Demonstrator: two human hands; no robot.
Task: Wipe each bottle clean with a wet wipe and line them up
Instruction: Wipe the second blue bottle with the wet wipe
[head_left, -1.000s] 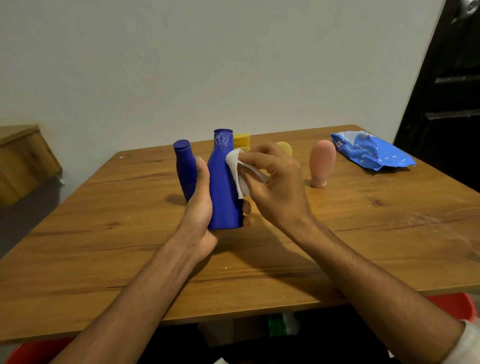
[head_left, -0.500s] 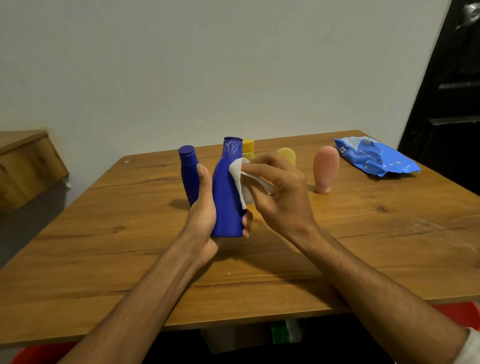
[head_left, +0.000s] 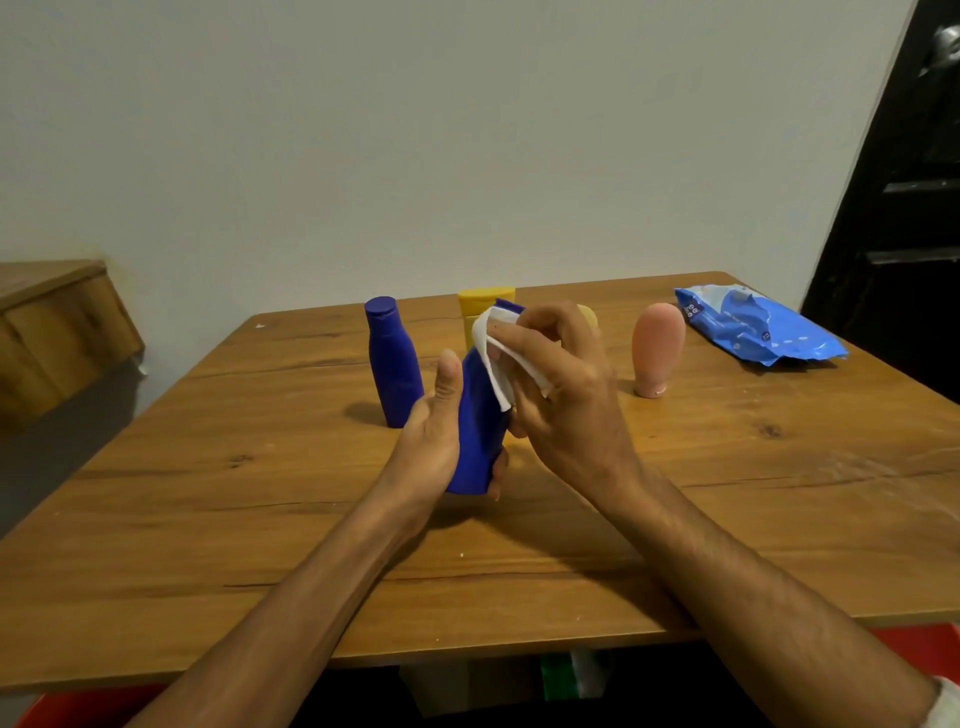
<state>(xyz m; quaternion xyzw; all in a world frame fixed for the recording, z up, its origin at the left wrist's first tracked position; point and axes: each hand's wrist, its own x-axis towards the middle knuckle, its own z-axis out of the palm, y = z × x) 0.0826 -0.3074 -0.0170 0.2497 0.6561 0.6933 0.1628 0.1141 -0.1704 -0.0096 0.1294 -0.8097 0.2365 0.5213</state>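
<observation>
My left hand (head_left: 434, 434) grips a large blue bottle (head_left: 475, 441) by its lower body and holds it above the table, tilted with the top to the right. My right hand (head_left: 561, 395) holds a white wet wipe (head_left: 493, 358) against the bottle's neck and cap. A smaller blue bottle (head_left: 392, 364) stands upright just behind my left hand. A yellow bottle (head_left: 480, 309) stands behind the wipe, partly hidden. A second yellowish bottle (head_left: 589, 317) shows only a sliver behind my right hand. A pink bottle (head_left: 657, 348) stands upside down to the right.
The wooden table (head_left: 208, 493) runs to a pale wall at the back. A blue pack of wet wipes (head_left: 753, 332) lies at the back right corner. A wooden shelf (head_left: 57, 322) juts out on the left. A dark door (head_left: 904, 208) is on the right.
The held blue bottle has tilted further to the right. My right hand has slid the wipe up over the bottle's neck and cap.
</observation>
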